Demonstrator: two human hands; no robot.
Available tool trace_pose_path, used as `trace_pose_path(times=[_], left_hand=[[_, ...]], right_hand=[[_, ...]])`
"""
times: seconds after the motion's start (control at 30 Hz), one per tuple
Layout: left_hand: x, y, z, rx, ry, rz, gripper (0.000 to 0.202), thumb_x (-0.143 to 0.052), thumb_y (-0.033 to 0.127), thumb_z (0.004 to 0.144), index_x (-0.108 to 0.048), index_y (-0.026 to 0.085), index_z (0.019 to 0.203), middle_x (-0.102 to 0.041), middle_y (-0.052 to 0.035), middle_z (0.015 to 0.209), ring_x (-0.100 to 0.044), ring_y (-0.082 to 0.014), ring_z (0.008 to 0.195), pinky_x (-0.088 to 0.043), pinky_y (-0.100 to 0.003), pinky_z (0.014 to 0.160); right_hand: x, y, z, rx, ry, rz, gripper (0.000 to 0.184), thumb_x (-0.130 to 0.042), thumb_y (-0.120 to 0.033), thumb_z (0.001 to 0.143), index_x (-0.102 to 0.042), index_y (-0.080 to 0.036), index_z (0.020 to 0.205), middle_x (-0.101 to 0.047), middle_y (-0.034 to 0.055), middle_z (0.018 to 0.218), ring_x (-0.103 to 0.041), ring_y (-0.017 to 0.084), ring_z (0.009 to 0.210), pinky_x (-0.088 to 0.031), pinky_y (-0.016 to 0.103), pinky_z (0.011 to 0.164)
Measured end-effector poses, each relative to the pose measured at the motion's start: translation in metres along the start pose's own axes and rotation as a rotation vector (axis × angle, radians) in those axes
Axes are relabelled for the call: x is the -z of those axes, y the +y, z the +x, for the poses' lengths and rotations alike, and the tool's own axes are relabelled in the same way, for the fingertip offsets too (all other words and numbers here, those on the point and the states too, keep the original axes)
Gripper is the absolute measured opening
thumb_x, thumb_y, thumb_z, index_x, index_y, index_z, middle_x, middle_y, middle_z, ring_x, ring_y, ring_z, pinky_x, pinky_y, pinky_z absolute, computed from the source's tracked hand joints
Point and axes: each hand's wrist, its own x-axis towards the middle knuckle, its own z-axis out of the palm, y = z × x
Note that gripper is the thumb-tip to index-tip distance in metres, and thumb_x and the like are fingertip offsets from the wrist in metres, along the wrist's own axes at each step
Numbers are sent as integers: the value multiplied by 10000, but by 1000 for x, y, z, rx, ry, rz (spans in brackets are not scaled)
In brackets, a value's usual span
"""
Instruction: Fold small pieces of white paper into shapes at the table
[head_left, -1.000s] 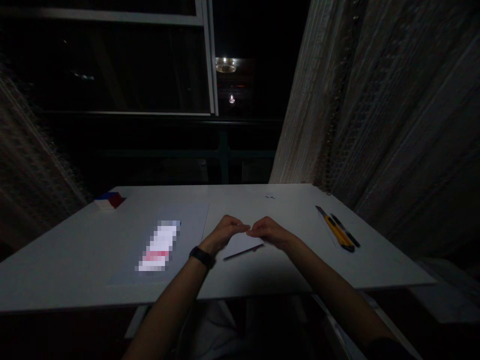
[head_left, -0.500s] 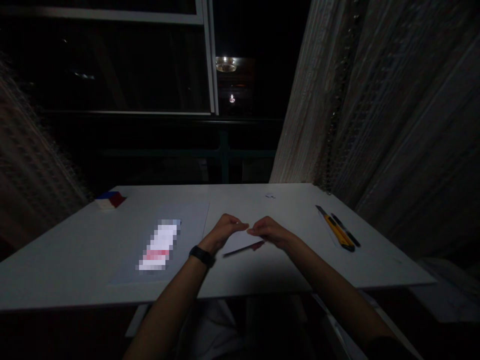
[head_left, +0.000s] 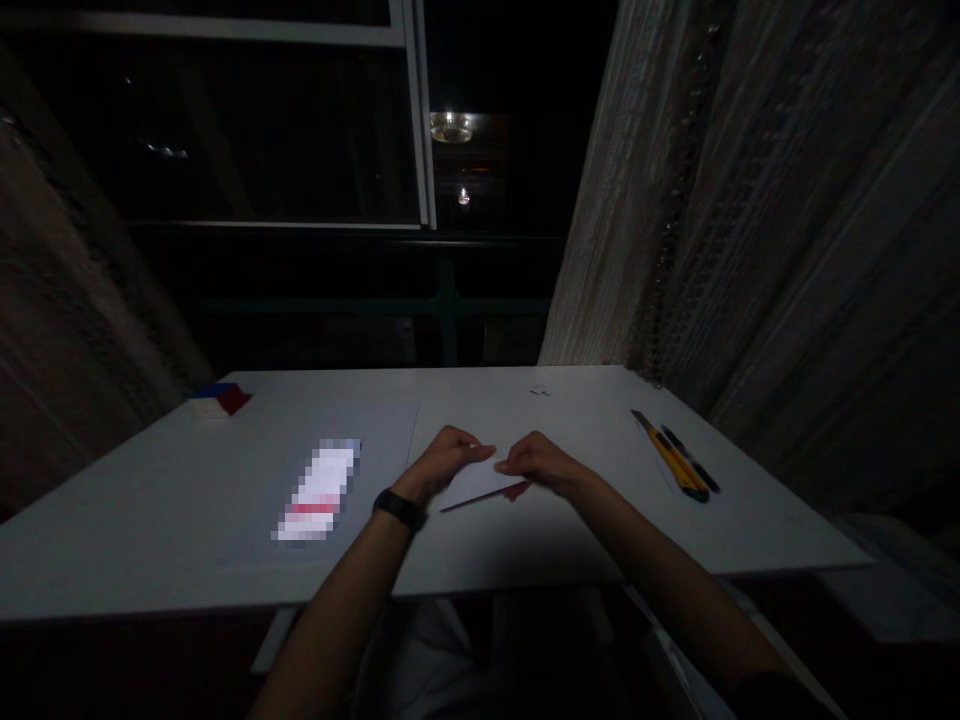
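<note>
A small white sheet of paper point(head_left: 480, 483) is held a little above the white table point(head_left: 570, 540) near its front middle. My left hand point(head_left: 442, 463), with a dark watch on the wrist, pinches the paper's upper left edge with curled fingers. My right hand point(head_left: 541, 464) pinches its upper right edge, fingertips almost touching those of the left. The paper's near edge hangs free and casts a thin dark shadow.
A yellow utility knife point(head_left: 673, 459) and a black pen point(head_left: 691, 461) lie at the table's right. A large pale sheet point(head_left: 375, 440) with a blurred-out item lies left of my hands. A red and blue block point(head_left: 217, 399) sits at the far left corner. Curtains hang on both sides.
Both hands have shifted slightly away from me with the paper; its near edge has lifted a little. The view has shifted, with the left curtain showing larger now.
</note>
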Motion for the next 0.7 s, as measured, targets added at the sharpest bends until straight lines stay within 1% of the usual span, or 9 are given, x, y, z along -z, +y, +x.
trace_pose_path(times=[0.1, 0.17, 0.37, 0.5, 0.7], left_hand=[[0, 3, -1, 8, 32, 32, 385, -741, 450, 511, -542, 123, 473, -355, 66, 417, -268, -52, 424, -170, -236, 433], [0, 4, -2, 6, 46, 49, 391, -742, 453, 506, -536, 123, 466, -345, 68, 418, -259, -52, 428, -164, -239, 434], [2, 6, -3, -7, 59, 73, 386, -732, 450, 529, -535, 123, 471, -353, 64, 423, -265, -56, 434, -164, -241, 438], [4, 6, -3, -17, 61, 91, 387, -729, 453, 526, -533, 125, 463, -335, 67, 418, -255, -56, 435, -163, -240, 440], [6, 3, -1, -33, 90, 107, 391, -708, 483, 530, -561, 124, 477, -374, 51, 437, -284, -64, 450, -182, -240, 446]], right_hand=[[0, -1, 0, -14, -31, -11, 354, -782, -385, 516, -593, -88, 554, -627, 43, 487, -623, 178, 461, -539, 292, 492], [0, 0, 0, -20, -39, -21, 361, -782, -391, 516, -592, -87, 555, -627, 46, 482, -622, 178, 457, -541, 294, 488], [-1, 1, 1, -21, -9, -40, 376, -767, -417, 540, -596, -85, 581, -644, 70, 500, -620, 163, 448, -528, 255, 466], [-3, 0, 0, -28, 1, -64, 391, -760, -435, 544, -573, -93, 548, -624, 65, 452, -597, 157, 396, -500, 237, 417], [-2, -2, -1, -40, -18, -69, 382, -747, -438, 568, -577, -96, 570, -653, 79, 506, -619, 159, 439, -494, 224, 431]])
